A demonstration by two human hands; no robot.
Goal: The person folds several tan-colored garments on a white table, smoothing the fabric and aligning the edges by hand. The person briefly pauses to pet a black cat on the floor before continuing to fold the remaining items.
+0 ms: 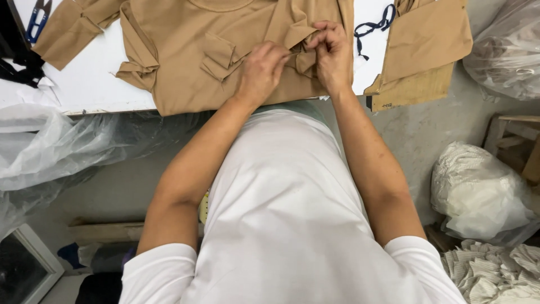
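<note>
Your left hand [261, 70] and right hand [332, 53] meet on the tan garment [191, 73], spread on the white table [84, 84]. Fingers of both hands press together, pinching a small fabric fold [304, 59] near the hem.

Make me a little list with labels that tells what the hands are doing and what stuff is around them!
left hand: pinching a fold of the tan garment
right hand: gripping the same bunched fold, close beside the left hand
garment place: spread on the white table, hanging over its front edge
top left: blue-handled snips
near right hand: dark blue cord on the table
far right: tan fabric pieces
floor right: pile of white cloth
left side: clear plastic sheet
</note>
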